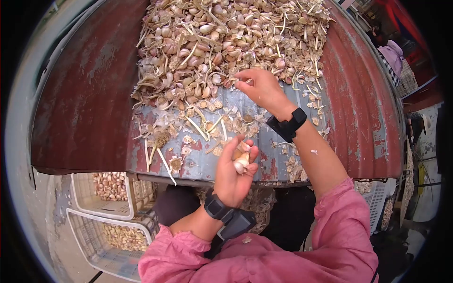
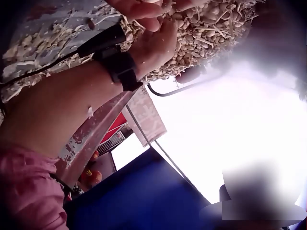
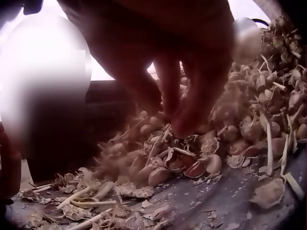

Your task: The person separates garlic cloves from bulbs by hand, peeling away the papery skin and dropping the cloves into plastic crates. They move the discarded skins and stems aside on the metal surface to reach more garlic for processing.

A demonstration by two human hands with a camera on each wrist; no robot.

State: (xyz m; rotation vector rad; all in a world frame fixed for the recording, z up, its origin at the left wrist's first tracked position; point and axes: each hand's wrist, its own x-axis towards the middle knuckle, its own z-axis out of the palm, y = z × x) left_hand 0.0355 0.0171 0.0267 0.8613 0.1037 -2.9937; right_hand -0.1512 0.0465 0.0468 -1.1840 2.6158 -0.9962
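In the head view my left hand [image 1: 233, 174] is palm up near the front edge of the metal sheet, its fingers curled round several garlic cloves [image 1: 242, 162]. Ahead and to the right, my right hand [image 1: 264, 89] reaches down to the near edge of a large pile of garlic cloves [image 1: 226, 33]. Its thumb and fingertips are bent together right at the cloves. From the right wrist view, the fingers [image 3: 187, 105] point down into loose cloves and skins [image 3: 196, 165]; I cannot tell whether they pinch a clove.
Dry stalks [image 1: 165, 165] and papery skins lie scattered over the corrugated metal sheet [image 1: 198, 165]. Below its left front edge stand two plastic crates [image 1: 75, 217] with cloves in them. A black band [image 1: 288, 125] is on the right wrist. Dark-clad legs [image 1: 288, 217] are under the sheet's edge.
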